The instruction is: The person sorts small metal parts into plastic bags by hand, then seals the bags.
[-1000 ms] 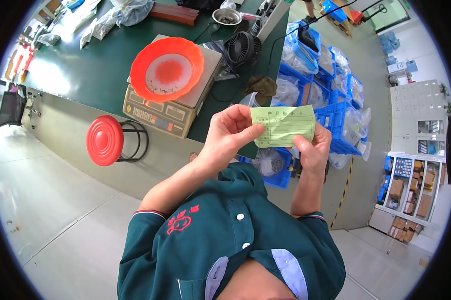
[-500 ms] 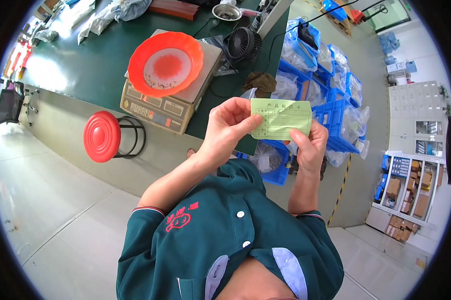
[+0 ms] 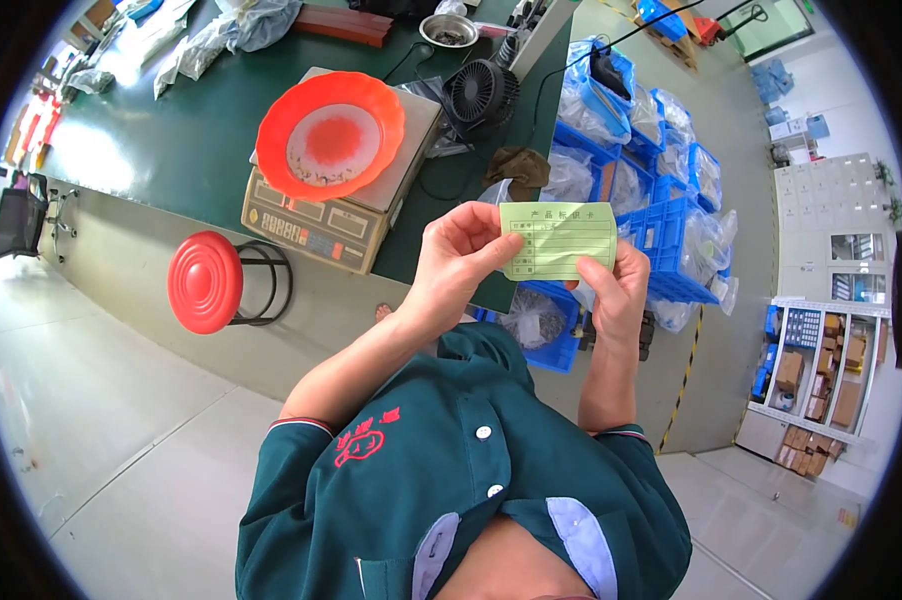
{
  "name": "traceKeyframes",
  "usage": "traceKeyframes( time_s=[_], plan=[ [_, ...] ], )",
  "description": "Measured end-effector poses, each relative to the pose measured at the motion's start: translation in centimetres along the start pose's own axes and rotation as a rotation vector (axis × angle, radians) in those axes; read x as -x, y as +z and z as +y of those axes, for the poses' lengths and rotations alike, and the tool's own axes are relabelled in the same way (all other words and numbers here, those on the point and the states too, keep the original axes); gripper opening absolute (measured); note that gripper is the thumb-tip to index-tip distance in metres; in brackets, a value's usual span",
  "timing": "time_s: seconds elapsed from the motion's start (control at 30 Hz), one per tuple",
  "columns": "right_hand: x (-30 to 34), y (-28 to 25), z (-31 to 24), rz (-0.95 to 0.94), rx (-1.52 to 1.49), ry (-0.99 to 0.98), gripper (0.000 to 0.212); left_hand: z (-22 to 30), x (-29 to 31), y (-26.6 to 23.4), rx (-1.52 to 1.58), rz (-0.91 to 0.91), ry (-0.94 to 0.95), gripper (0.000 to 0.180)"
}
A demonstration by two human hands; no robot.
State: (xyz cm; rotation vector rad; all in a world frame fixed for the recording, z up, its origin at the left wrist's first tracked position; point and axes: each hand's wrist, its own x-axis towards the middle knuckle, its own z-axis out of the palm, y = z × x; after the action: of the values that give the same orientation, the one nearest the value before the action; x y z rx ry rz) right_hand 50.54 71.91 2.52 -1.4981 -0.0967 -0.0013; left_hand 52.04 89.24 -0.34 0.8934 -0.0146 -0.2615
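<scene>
A light green paper card [image 3: 561, 238] with printed lines is stretched between my two hands. My left hand [image 3: 458, 258] pinches its left edge, thumb on the front. Along the lower right edge, my right hand [image 3: 616, 290] grips it with the thumb in front and the fingers behind. Left of the card, an orange-red dish [image 3: 379, 125] with a pale bottom rests on the beige digital scale [image 3: 306, 225]. Small bits that I cannot make out lie in the dish.
The scale stands near the edge of a dark green table [image 3: 201, 130]. A small black fan [image 3: 482, 92], a metal bowl [image 3: 449, 31] and a brown cloth [image 3: 519, 170] lie beyond. Blue crates [image 3: 661, 235] with plastic bags stand at right. A red stool [image 3: 205, 283] is at left.
The card has tilted slightly and shifted a few pixels left and down with my right hand. Both hands keep their grip. The rest of the view has barely shifted.
</scene>
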Motion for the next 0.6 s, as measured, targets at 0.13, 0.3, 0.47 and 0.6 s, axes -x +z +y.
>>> traceKeyframes(
  time_s=[0.13,0.3,0.47,0.6],
  plan=[
    [0.0,-0.3,0.2,0.002,0.011,-0.001,0.009,-0.2,0.0,0.1,-0.006,-0.010,-0.005,0.013],
    [-0.9,0.5,-0.2,0.112,0.036,-0.013,0.012,0.2,-0.6,0.4,-0.102,-0.020,0.003,0.012],
    [-1.4,0.5,0.4,0.213,0.166,-0.093,0.012,0.5,-1.7,0.3,-0.266,-0.038,0.125,0.008],
    [-1.2,0.9,0.9,0.294,0.332,-0.192,0.014,0.5,-2.3,-0.1,-0.396,-0.004,0.195,0.007]
  ],
)
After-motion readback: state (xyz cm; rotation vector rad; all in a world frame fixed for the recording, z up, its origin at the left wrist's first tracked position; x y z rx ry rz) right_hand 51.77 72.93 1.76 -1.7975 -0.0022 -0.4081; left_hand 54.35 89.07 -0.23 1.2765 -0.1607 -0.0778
